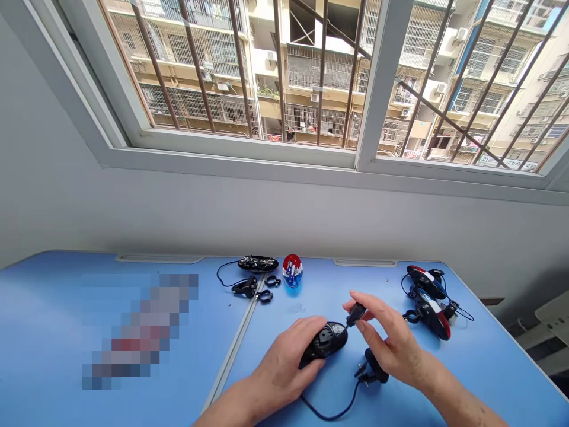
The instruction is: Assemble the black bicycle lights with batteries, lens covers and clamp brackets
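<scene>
My left hand (291, 350) is wrapped round a glossy black oval device (329, 339), holding it low over the blue table. Its underside or top has small recesses that are hard to make out. My right hand (389, 338) pinches a small black piece (356, 314) with a narrow tip, possibly a short screwdriver. That tip is at the device's right end; whether it touches cannot be told. Below my right hand lies a black clamp-like part (374, 367), with a black cable (331, 418) curving from it toward the device.
On the blue table (186, 332), a black device with a cable (258, 264), black ring clamps (265, 296) and a red-and-blue oval object (292, 271) lie at the back. Several red, blue and black devices (430, 308) sit at right. A blurred patch (140, 332) covers something left.
</scene>
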Demonstrator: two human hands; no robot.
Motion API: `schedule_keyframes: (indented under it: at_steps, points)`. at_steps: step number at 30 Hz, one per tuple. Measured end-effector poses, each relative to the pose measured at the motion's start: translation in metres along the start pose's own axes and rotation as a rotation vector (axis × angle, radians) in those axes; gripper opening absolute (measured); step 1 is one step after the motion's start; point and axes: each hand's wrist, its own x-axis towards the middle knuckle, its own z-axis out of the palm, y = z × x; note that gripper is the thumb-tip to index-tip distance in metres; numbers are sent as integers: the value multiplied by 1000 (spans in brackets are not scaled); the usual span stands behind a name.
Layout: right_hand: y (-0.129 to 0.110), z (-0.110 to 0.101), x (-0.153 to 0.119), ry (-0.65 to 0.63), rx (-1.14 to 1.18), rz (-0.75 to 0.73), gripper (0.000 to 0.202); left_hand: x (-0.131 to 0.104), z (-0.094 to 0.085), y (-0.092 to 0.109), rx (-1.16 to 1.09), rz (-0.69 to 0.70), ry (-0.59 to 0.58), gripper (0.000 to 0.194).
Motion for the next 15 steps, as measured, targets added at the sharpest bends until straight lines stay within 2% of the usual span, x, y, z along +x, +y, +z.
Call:
schedule_keyframes:
  at_steps: [6,12,15]
  points:
    - [-1,0,0,-4,17,5,54,-2,1,0,1,9,9,59]
    - [-3,-6,2,150,-1,41,47,-2,1,-2,11,-2,14,60]
    - [-4,-6,3,182,-31,37,46,-2,1,-2,17,-5,22,59]
